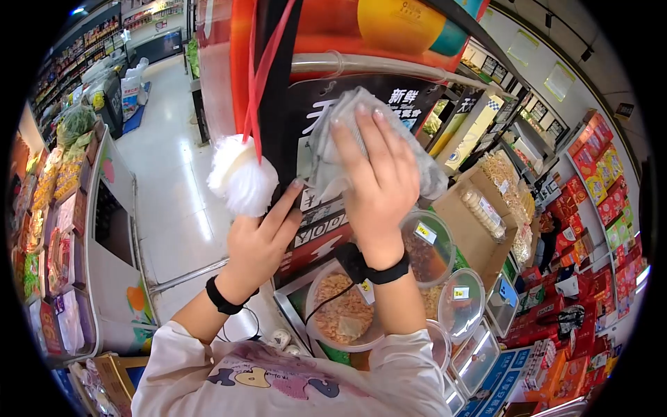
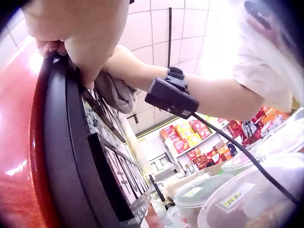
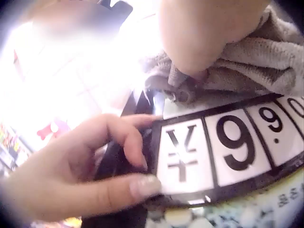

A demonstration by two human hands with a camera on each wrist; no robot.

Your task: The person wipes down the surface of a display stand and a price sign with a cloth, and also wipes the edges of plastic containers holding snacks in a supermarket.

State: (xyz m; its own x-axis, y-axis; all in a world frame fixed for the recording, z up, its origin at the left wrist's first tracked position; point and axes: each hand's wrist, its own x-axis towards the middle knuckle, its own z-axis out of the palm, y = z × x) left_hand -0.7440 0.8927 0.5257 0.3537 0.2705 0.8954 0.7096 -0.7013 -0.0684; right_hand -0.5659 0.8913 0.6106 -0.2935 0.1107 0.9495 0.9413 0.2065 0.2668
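Observation:
My right hand (image 1: 379, 174) presses a grey cloth (image 1: 429, 170) against a black sign board (image 1: 306, 104) with white lettering, its fingers stretched out over the folds. In the right wrist view the cloth (image 3: 266, 66) bunches just above a price strip (image 3: 235, 147) with black digits. Lower and to the left, my left hand (image 1: 260, 243) holds the board's left edge, its thumb and forefinger at the end of the price strip (image 3: 92, 171). The left wrist view shows fingertips curled over the top of the black frame (image 2: 66, 142). The palm is hidden.
A white fluffy bundle (image 1: 243, 181) hangs on a red ribbon (image 1: 262, 76) beside my left hand. Below the board stand lidded tubs of food (image 1: 344, 309) and a cardboard box (image 1: 479, 229). A cable (image 2: 251, 161) runs from the right wrist camera. Shelves of packages line the right.

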